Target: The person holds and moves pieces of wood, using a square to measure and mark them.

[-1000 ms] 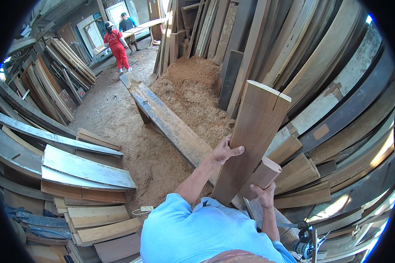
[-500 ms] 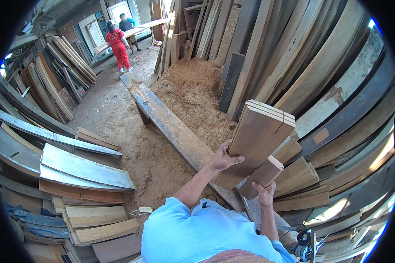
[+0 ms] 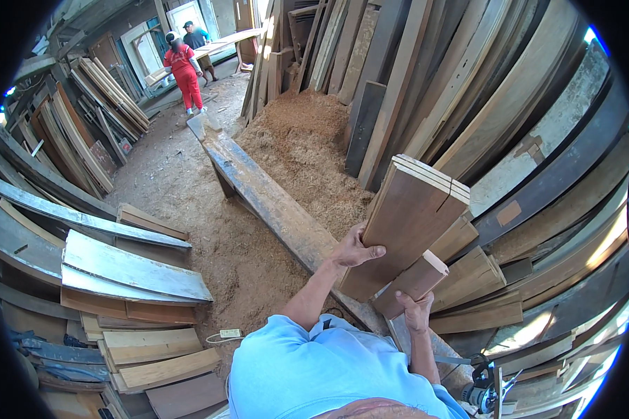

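My left hand (image 3: 356,251) grips the left edge of a stack of brown wooden boards (image 3: 416,220), its thumb lying across the front face. The stack stands tilted over a long, dusty wooden bench (image 3: 272,199), and pale cut ends show along its top. A shorter, narrower wooden block (image 3: 412,283) stands in front of the stack's lower right. Around the block's right side my right hand (image 3: 416,311) is closed, thumb on its near face. The far fingers of both hands are hidden behind the wood.
Planks (image 3: 412,91) lean along the right wall behind a sawdust heap (image 3: 293,146). Stacked boards (image 3: 133,265) lie at left. A power tool (image 3: 479,394) sits near my right elbow; a white power strip (image 3: 230,333) lies on the floor. Two people (image 3: 183,70) carry a long board far off.
The small block and my right hand have shifted slightly left, closer against the larger stack. My left hand keeps its grip. The distant people have moved a little.
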### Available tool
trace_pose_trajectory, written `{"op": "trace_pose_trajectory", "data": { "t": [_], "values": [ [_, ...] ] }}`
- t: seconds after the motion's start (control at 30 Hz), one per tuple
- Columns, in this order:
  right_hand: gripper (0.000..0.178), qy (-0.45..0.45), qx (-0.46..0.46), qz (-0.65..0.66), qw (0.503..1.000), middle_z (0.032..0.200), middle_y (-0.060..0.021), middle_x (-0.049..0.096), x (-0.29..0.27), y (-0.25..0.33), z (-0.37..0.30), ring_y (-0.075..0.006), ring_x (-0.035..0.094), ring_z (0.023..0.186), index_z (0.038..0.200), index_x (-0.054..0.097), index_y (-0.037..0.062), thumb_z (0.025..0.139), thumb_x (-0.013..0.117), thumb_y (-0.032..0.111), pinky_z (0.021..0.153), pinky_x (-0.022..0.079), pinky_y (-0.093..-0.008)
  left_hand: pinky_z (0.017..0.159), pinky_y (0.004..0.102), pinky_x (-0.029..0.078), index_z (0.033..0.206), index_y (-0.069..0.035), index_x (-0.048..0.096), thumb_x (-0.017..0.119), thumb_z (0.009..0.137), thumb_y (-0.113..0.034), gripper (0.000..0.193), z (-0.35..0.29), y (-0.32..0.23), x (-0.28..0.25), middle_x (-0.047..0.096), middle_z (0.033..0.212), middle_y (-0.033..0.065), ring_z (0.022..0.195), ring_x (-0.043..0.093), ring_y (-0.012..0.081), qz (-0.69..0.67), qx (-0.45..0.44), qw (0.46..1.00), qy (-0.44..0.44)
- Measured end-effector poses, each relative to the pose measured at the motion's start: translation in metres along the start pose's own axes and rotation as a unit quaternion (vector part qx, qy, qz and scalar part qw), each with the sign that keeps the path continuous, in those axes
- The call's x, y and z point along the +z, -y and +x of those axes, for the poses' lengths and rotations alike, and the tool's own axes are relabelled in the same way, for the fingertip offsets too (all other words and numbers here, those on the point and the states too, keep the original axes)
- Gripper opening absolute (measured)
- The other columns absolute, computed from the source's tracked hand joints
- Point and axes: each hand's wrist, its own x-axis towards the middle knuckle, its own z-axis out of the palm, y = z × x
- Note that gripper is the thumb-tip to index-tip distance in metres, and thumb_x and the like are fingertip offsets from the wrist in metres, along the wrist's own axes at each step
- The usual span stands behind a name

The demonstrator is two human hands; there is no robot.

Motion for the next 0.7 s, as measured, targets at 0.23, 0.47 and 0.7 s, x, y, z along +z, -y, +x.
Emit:
{"op": "trace_pose_trajectory", "data": {
  "t": [0.23, 0.47, 0.7],
  "values": [
    [0.034, 0.001, 0.003, 0.005, 1.000, 0.098, -0.0054, 0.069, -0.002, 0.000, -0.002, -0.0137, 0.064, 0.088, 0.107, 0.066, -0.0015, 0.075, 0.077, 0.003, 0.080, 0.052, -0.0304, 0.100, 0.0316, 0.046, 0.136, -0.001, 0.051, 0.090, 0.071, -0.039, 0.085, 0.000, -0.006, 0.007, 0.061, 0.126, 0.0061, 0.117, 0.055, 0.0146, -0.005, 0.003, 1.000, 0.010],
    [0.034, 0.027, 0.012, -0.019, 0.999, 0.100, -0.0054, 0.069, 0.000, 0.003, -0.001, -0.0133, 0.064, 0.089, 0.108, 0.065, -0.0013, 0.076, 0.076, 0.002, 0.080, 0.052, -0.0300, 0.097, 0.0309, 0.048, 0.134, -0.001, 0.052, 0.090, 0.072, -0.035, 0.080, -0.004, 0.003, -0.006, 0.064, 0.122, 0.0053, 0.113, 0.057, 0.0135, -0.006, 0.015, 1.000, 0.012],
    [0.036, 0.063, 0.021, -0.020, 0.998, 0.102, -0.0061, 0.070, 0.006, 0.007, 0.000, -0.0132, 0.065, 0.090, 0.110, 0.064, -0.0011, 0.076, 0.075, 0.001, 0.080, 0.053, -0.0297, 0.094, 0.0299, 0.049, 0.130, -0.001, 0.055, 0.090, 0.073, -0.035, 0.075, -0.014, 0.007, -0.021, 0.065, 0.119, 0.0046, 0.110, 0.059, 0.0125, -0.018, 0.032, 0.999, 0.006]
  ]
}}
